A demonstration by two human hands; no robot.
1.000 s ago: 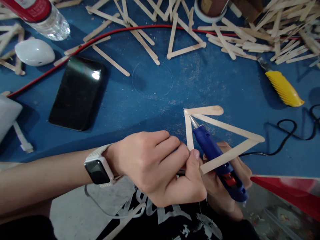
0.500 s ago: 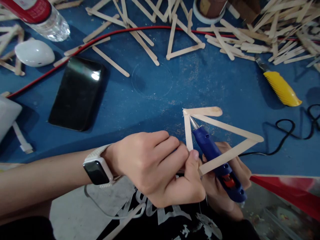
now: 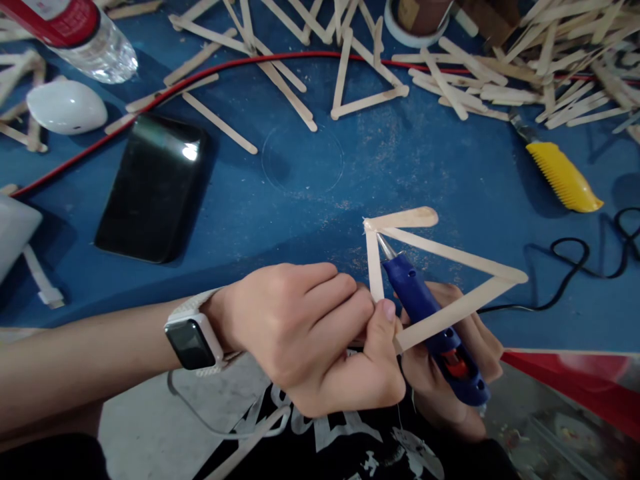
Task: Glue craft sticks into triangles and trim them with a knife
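Note:
Near the table's front edge, my left hand (image 3: 320, 333) is closed, thumb and fingers pinching one corner of a triangular frame of popsicle sticks (image 3: 457, 310). A short stick (image 3: 405, 218) juts to the right from the frame's far corner. My right hand (image 3: 470, 327) wraps round a blue hot glue gun (image 3: 417, 293) with a red trigger; part of that hand is hidden behind the gun and the frame. The gun's metal nozzle (image 3: 387, 247) points at the far corner, inside the triangle, close to the glued joint. A white watch (image 3: 193, 343) is on my left wrist.
On the blue table (image 3: 300, 220) lie a black phone-like slab (image 3: 150, 190), a white mouse-shaped object (image 3: 67, 107), a water bottle (image 3: 95, 47) and a yellow-handled cutter (image 3: 565, 177). A red cable (image 3: 225, 65) crosses the back, among loose sticks (image 3: 465, 87). A black cord (image 3: 545, 303) runs right.
The short stick at the frame's far corner has tilted, its free end shifting slightly up and left. My hands and the glue gun have barely moved.

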